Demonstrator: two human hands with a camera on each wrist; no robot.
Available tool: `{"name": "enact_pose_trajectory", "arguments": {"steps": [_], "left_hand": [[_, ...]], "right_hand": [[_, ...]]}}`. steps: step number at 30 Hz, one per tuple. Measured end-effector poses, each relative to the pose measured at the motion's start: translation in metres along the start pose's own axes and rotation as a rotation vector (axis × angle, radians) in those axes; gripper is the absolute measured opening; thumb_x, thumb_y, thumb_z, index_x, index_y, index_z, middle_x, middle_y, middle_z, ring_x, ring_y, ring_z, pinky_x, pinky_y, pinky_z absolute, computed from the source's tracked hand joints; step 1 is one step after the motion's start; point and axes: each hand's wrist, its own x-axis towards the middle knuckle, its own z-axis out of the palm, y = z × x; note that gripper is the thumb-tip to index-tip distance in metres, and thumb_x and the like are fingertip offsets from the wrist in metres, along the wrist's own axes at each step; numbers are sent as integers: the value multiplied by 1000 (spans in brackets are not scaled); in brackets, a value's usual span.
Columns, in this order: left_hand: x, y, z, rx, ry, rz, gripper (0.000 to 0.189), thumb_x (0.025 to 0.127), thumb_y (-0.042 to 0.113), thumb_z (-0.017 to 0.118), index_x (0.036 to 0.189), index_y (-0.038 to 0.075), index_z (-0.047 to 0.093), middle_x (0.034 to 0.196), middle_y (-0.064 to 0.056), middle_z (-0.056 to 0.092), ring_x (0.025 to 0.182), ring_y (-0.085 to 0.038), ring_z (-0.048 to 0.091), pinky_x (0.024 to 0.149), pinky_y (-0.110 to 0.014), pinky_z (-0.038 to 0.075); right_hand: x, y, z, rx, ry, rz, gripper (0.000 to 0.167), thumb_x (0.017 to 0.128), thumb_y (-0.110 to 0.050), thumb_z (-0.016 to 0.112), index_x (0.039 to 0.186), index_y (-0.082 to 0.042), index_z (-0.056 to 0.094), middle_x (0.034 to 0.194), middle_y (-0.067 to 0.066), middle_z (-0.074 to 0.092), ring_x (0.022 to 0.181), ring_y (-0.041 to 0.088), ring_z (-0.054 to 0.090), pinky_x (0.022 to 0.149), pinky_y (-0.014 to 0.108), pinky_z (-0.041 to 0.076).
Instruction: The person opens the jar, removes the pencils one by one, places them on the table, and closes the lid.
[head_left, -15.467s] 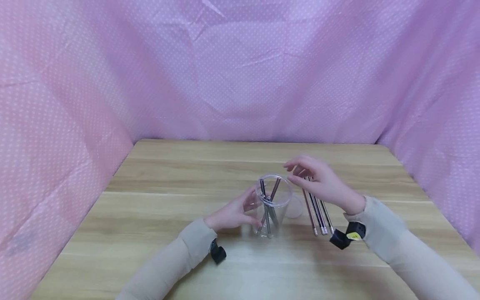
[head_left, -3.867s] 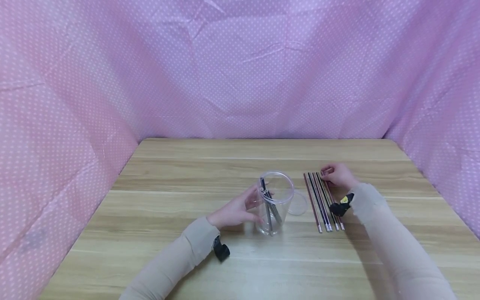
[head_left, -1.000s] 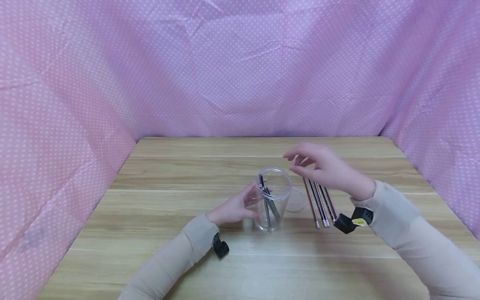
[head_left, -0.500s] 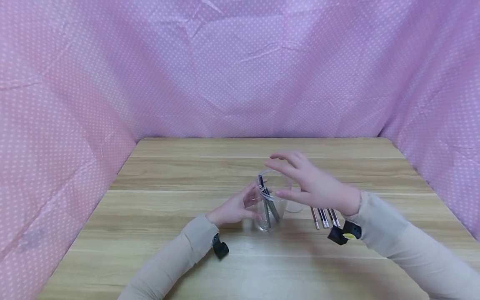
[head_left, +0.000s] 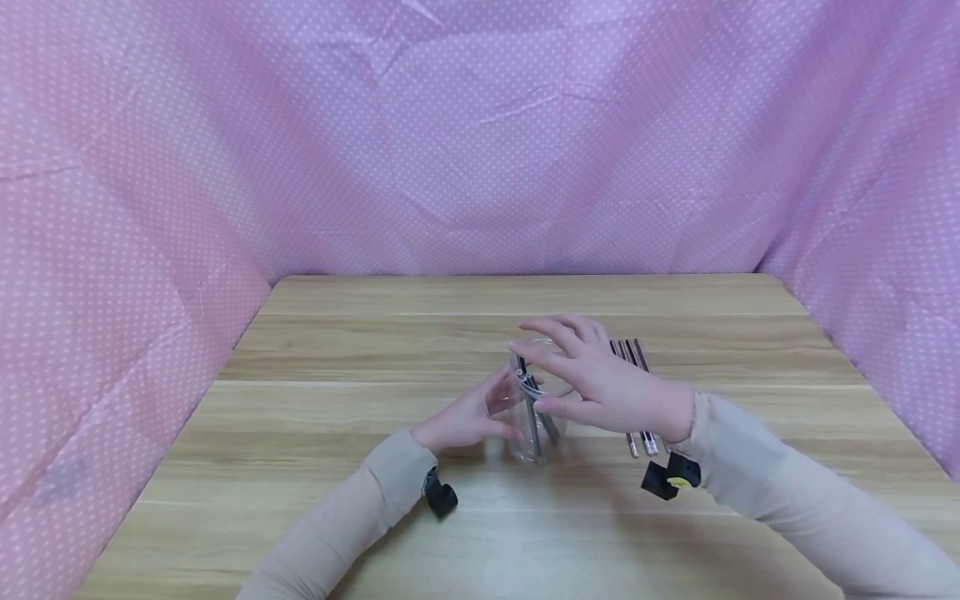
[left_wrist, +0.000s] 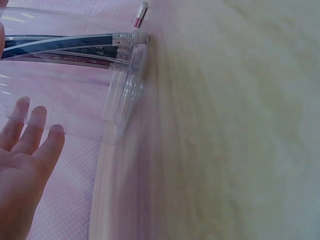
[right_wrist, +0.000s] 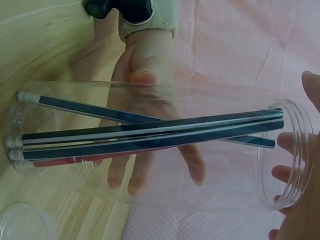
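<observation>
A clear plastic jar (head_left: 536,446) stands upright on the table. In the right wrist view, several pencils (right_wrist: 150,135) lean inside it, dark ones and a red one, eraser ends at the bottom. My left hand (head_left: 468,417) holds the jar's side, thumb and fingers around the wall. Over the jar's mouth is my right hand (head_left: 592,375), its fingers spread and nothing seen between them. In the right wrist view its fingers (right_wrist: 282,172) are beside the jar's rim (right_wrist: 300,145). The right hand hides part of the mouth in the head view.
A row of pencils (head_left: 637,358) lies on the table right of the jar, partly behind the right hand. A clear round lid (right_wrist: 25,225) lies near the jar's base. Pink dotted cloth (head_left: 480,150) hangs around the wooden table (head_left: 360,333).
My right hand has gone from the pencil row leftward to the jar's mouth, fingers spreading. Compared with the oldest frame, the jar holds fewer pencils and the row more. My left hand stays put.
</observation>
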Motion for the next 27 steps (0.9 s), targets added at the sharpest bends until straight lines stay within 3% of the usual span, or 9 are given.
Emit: {"name": "enact_pose_trajectory", "arguments": {"steps": [17,27], "left_hand": [[-1,4,-2,0,25,-61,99,80,-5,69,153,16,5,154,-16,27,140,-31,30,116,-41,30],[-2,4,-1,-4,14,-67,101,80,-5,68,153,16,3,155,-17,24,140,-32,31,115,-40,31]], "right_hand": [[3,2,5,-44,37,-61,57,97,-43,46,144,-10,40,148,11,33,134,33,23,104,58,20],[0,-1,6,-24,29,-10,57,96,-39,51,144,-10,40,148,9,34,136,32,21,106,59,19]]}}
